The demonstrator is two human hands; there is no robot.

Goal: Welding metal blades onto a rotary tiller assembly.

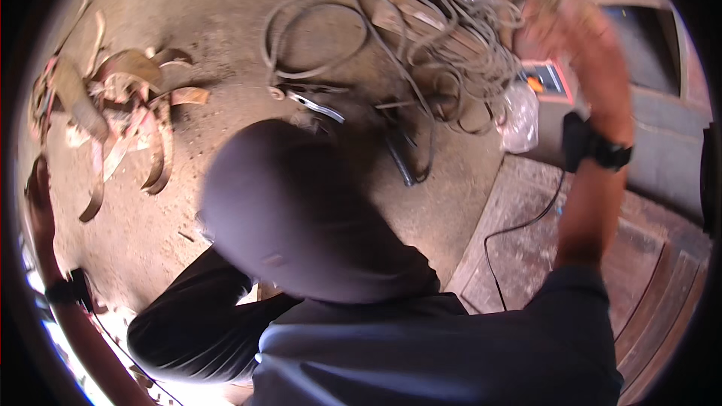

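Observation:
My right hand [575,41] is raised at the upper right, blurred by motion, so its fingers cannot be made out. It is nearest to a coil of grey cable [459,53] and a flat red-edged item with a dark face [547,80]. At the far left rim, my left hand [39,199] appears edge-on with its fingers stretched out and nothing visible in it. Beside it lies a heap of curved brown strips [128,75]. A black band circles each wrist. My bent knee [278,203] fills the middle and covers part of the floor.
A silver-handled clamp-like tool [320,107] and a dark-handled tool [398,158] lie on the dusty floor [218,37]. A clear plastic bag [519,116] rests beside the cable. Worn wooden panelling [519,218] is at my right, crossed by a thin black wire [519,227].

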